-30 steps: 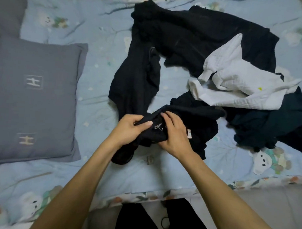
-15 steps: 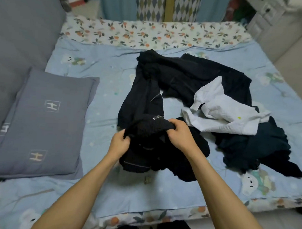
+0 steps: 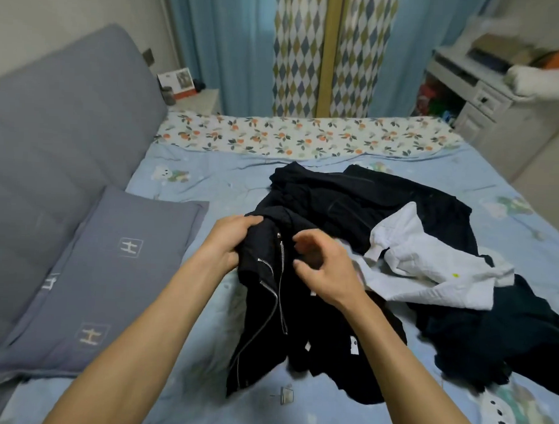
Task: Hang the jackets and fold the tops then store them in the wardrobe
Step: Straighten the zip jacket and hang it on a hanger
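Left hand (image 3: pixel 229 238) grips a bunched fold of the black zip-front fabric jacket (image 3: pixel 268 300), lifted off the light blue printed bed (image 3: pixel 184 360); right hand (image 3: pixel 320 270) hovers at the collar, fingers loosely curled, pinching nothing I can make out. Jacket looks soft, floppy, light; best held at collar or shoulders, clear of the metal zip. Beyond the right hand lies a crumpled white cotton top (image 3: pixel 428 267) on a dark clothes pile (image 3: pixel 383 199).

grey pillow (image 3: pixel 89 275): embroidered "土"-like marks; jacket tags illegible.
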Demonstrator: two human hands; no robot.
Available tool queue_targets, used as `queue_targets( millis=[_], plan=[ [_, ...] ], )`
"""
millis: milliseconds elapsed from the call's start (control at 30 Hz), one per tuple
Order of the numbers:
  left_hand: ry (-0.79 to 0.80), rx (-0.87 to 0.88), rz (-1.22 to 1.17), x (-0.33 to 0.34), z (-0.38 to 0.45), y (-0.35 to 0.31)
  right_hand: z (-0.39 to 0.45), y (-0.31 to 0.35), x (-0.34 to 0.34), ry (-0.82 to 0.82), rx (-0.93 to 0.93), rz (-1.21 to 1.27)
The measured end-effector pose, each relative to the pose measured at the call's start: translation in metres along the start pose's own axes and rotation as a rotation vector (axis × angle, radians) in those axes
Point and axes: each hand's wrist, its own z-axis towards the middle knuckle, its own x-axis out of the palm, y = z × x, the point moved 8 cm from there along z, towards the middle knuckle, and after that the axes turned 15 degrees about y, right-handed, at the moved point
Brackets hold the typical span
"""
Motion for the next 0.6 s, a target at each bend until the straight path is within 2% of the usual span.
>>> queue_targets(
  millis=[67, 133, 267, 367, 433, 600],
  plan=[
    [0.023, -0.073, -0.111, 0.000, 0.006, 0.013, 0.003, 0.005, 0.026, 0.248, 0.002, 0.021],
    [0.061, -0.084, -0.173, 0.003, 0.010, 0.018, 0.004, 0.000, 0.040, 0.311, 0.065, 0.055],
    [0.176, 0.015, -0.257, 0.017, 0.005, 0.016, 0.006, -0.016, 0.029, 0.012, 0.129, 0.123],
    [0.457, 0.162, -0.208, 0.030, -0.008, 0.019, 0.002, -0.022, 0.020, -0.065, 0.163, 0.154],
    [0.573, 0.231, -0.008, 0.035, -0.016, 0.036, -0.002, -0.018, 0.012, -0.084, 0.147, 0.230],
    [0.290, 0.332, 0.827, 0.019, 0.011, 0.078, -0.008, 0.003, -0.007, -0.034, 0.105, 0.217]
  ],
)
